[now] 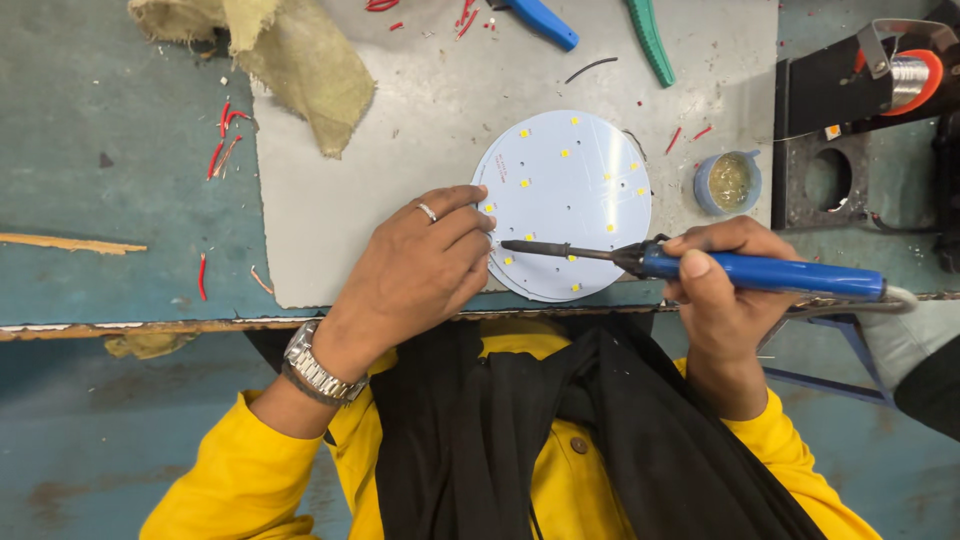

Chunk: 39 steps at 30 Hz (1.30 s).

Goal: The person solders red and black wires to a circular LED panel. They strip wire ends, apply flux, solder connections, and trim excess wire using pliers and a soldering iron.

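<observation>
A round white circuit board [570,190] dotted with small yellow chips lies on a grey mat [420,110], on top of other round boards. My left hand [425,265], with a ring and a metal wristwatch, rests on the board's left edge with its fingers bent over it. My right hand [715,290] grips a blue-handled soldering iron [760,272]. Its dark tip reaches left over the lower part of the board.
A small tin of flux [728,182] sits right of the board. A black stand with a solder spool [905,75] is at far right. A burlap rag [290,55], blue [540,18] and green [650,40] tool handles and red wire scraps [225,135] lie farther back.
</observation>
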{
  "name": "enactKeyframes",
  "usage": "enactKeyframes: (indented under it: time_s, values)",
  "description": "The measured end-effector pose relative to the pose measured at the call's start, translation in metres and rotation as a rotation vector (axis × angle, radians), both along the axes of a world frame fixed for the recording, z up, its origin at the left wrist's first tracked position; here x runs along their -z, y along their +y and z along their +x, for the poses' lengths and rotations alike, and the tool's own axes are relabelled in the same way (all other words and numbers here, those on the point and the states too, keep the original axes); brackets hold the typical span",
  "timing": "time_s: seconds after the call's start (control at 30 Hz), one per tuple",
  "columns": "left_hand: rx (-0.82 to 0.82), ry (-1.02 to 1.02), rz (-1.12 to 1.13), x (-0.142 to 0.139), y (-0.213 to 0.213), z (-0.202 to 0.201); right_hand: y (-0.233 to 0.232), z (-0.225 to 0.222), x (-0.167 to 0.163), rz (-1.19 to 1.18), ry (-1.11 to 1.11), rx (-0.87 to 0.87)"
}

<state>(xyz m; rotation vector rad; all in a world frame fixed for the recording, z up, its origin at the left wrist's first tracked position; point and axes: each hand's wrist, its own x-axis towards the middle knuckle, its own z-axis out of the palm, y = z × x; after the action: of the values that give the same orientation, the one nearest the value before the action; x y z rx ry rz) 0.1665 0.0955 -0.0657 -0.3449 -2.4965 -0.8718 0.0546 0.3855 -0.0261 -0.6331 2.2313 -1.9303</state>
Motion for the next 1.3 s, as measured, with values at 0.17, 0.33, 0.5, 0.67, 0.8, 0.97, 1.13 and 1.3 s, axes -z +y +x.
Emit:
enactKeyframes:
  time_s: [0.17,0.33,0.5,0.67,0.8,0.97,1.13,1.3]
  values:
    - [-0.006,-0.004,0.007,0.002,0.0,0.0,-0.008,0.001,-0.001,0.063,0.013,-0.046]
    - [-0.007,-0.002,0.016,0.003,-0.001,0.0,-0.013,0.002,-0.004,0.075,0.008,-0.044]
    - [-0.001,-0.004,0.017,0.002,-0.002,0.0,-0.018,0.004,-0.015,0.164,0.097,-0.077]
    - [-0.008,-0.008,0.012,0.002,-0.001,0.001,-0.021,0.007,-0.026,0.267,0.234,-0.157]
    - [-0.011,-0.005,-0.001,0.002,-0.001,0.001,-0.022,0.007,-0.025,0.215,0.266,-0.177]
    - [-0.011,-0.005,0.004,0.003,-0.001,0.001,-0.018,0.004,-0.021,0.154,0.202,-0.114]
    - [-0.008,-0.002,0.012,0.003,-0.002,0.001,-0.017,0.002,-0.02,0.177,0.21,-0.128]
    - [-0.009,-0.004,0.017,0.002,-0.002,0.001,-0.02,0.003,-0.021,0.191,0.199,-0.138]
